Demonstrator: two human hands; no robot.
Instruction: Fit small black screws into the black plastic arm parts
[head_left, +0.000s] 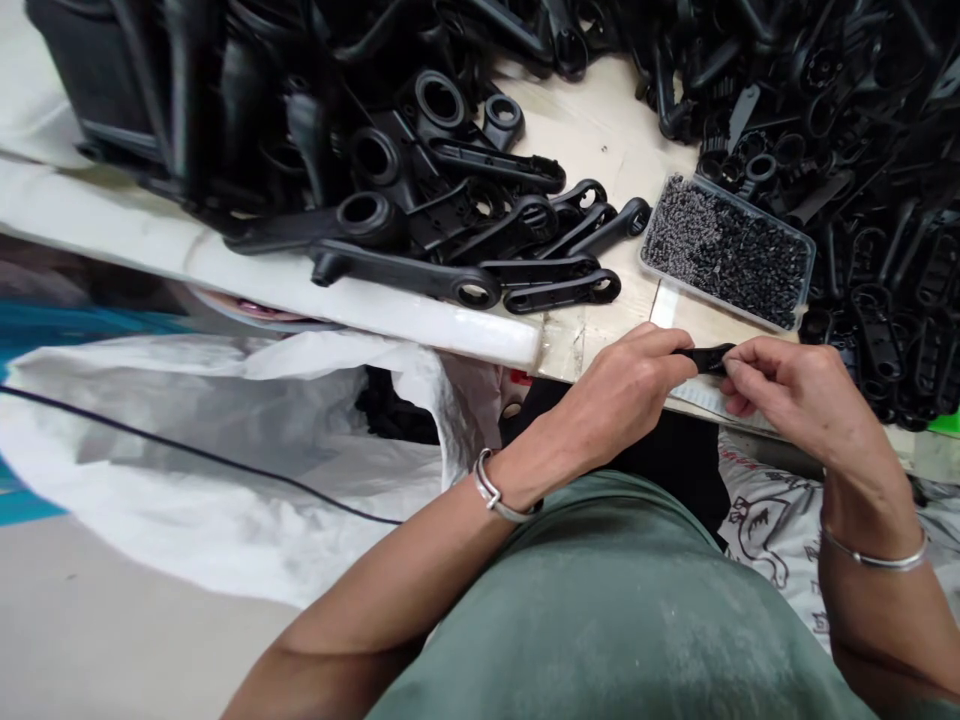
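Just past the table's front edge, a small black plastic part [707, 358] spans the gap between my two hands. My left hand [637, 385] is closed around its left end. At its right end, my right hand [795, 390] is closed in a pinch, thumb against fingertips; whether a smaller piece sits in that pinch is hidden. Right behind my hands stands a clear plastic box [801, 312] filled with many tiny dark pieces, which look like small screws. Long black plastic arms [562, 292] with ring-shaped ends lie on the table left of the box.
Big black parts [187, 100] are heaped at the back left, and more black parts [885, 250] crowd the right side. An open white sack [225, 470] hangs below the table edge [450, 325], with a black cord [202, 455] across it. A printed bag [772, 520] lies at lower right.
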